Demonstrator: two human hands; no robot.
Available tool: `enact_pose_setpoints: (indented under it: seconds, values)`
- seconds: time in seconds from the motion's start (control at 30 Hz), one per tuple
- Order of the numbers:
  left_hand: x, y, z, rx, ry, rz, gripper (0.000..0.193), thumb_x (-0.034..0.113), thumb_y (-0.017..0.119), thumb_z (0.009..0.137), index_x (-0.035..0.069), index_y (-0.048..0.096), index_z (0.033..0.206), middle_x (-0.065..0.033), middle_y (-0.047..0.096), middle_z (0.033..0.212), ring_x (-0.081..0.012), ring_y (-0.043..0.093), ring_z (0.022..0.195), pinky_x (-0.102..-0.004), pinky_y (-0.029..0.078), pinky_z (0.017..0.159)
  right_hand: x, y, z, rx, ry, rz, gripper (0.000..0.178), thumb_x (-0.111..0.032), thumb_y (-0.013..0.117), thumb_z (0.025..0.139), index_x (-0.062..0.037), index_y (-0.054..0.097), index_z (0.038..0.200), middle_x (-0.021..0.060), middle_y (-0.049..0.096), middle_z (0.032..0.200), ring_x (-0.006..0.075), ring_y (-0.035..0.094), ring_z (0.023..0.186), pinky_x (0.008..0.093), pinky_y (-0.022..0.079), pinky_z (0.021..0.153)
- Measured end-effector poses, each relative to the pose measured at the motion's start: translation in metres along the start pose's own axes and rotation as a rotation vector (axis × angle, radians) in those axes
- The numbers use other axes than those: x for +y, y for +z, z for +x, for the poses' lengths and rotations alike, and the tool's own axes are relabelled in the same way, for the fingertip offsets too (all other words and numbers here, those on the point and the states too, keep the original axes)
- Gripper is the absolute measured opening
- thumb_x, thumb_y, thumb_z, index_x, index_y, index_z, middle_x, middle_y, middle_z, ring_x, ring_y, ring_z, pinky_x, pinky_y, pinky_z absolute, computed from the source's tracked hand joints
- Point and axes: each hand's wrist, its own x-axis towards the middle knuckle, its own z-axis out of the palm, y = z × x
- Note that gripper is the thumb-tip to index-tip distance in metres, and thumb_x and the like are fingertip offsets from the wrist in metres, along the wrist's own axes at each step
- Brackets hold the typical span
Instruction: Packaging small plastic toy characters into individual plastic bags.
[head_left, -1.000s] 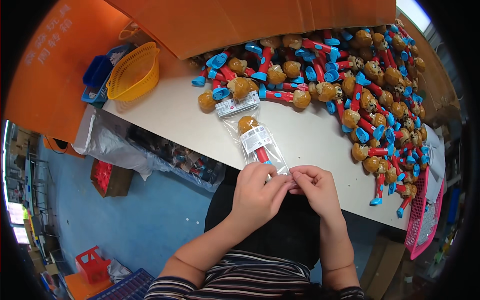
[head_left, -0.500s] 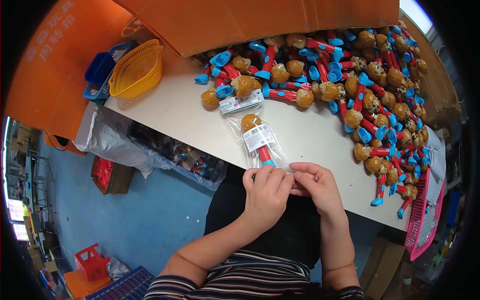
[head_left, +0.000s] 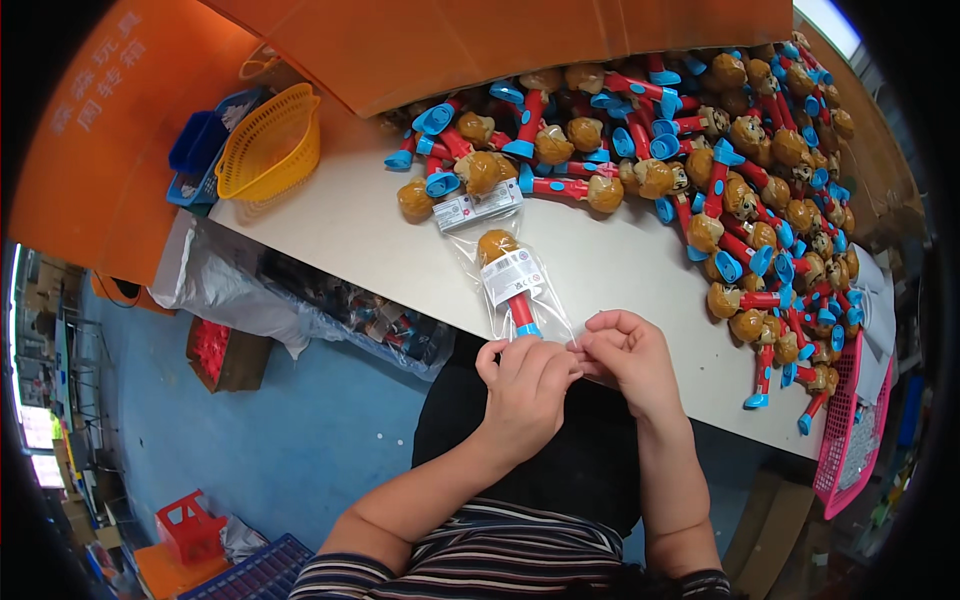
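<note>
A clear plastic bag (head_left: 512, 285) holding a brown-headed toy with a red stem and blue foot lies on the white table (head_left: 350, 235), its open end at the near edge. The left hand (head_left: 525, 385) and right hand (head_left: 630, 360) meet just below it, fingertips pinching that end.

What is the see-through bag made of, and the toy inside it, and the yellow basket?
The bag looks like thin clear plastic film: glossy, wrinkled, contents showing through. The toy inside seems moulded plastic, with a smooth brown head, red stem and blue foot. The yellow basket looks like rigid plastic mesh, judging by its even lattice of holes.
</note>
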Motion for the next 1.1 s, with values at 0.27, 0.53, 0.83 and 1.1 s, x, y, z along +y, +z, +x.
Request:
enact_pose_setpoints:
  seconds: [0.27, 0.53, 0.83, 1.1]
  values:
    - [-0.002, 0.003, 0.001, -0.021, 0.012, 0.045, 0.017, 0.007, 0.069, 0.08, 0.009, 0.061, 0.095, -0.0028, 0.058, 0.095, -0.0235, 0.056, 0.097, -0.0436, 0.03, 0.091, -0.007, -0.005, -0.002, -0.129, 0.093, -0.043, 0.03, -0.003, 0.063, 0.092, 0.0048, 0.057, 0.121, 0.0129, 0.072, 0.093, 0.0155, 0.071, 0.08, 0.0248, 0.059, 0.071]
    - [-0.008, -0.005, 0.002, -0.099, 0.036, -0.065, 0.019, 0.006, 0.07, 0.078, 0.011, 0.059, 0.092, -0.0029, 0.059, 0.092, -0.0235, 0.056, 0.097, -0.0442, 0.03, 0.091, -0.009, -0.001, 0.001, -0.098, 0.031, -0.05, 0.02, 0.001, 0.066, 0.088, 0.0061, 0.057, 0.106, 0.0146, 0.072, 0.087, 0.0138, 0.07, 0.077, 0.0246, 0.058, 0.069]
    - [-0.052, -0.072, -0.022, -0.168, -0.397, -1.059, 0.018, 0.014, 0.07, 0.089, 0.012, 0.053, 0.084, -0.0021, 0.057, 0.084, -0.0239, 0.051, 0.1, -0.0425, 0.039, 0.094, -0.006, -0.008, 0.01, -0.071, -0.013, -0.038, 0.016, 0.001, 0.067, 0.087, 0.0042, 0.055, 0.097, 0.0168, 0.071, 0.084, 0.0184, 0.072, 0.077, 0.0247, 0.058, 0.067]
    - [-0.177, -0.153, 0.007, 0.29, -0.446, -1.32, 0.026, 0.029, 0.056, 0.101, 0.01, 0.043, 0.088, -0.0007, 0.043, 0.087, -0.0177, 0.047, 0.1, -0.0386, 0.043, 0.094, -0.003, -0.014, 0.013, -0.093, 0.008, 0.001, 0.014, 0.006, 0.065, 0.087, 0.0021, 0.054, 0.095, 0.0188, 0.071, 0.084, 0.0213, 0.073, 0.074, 0.0269, 0.061, 0.065]
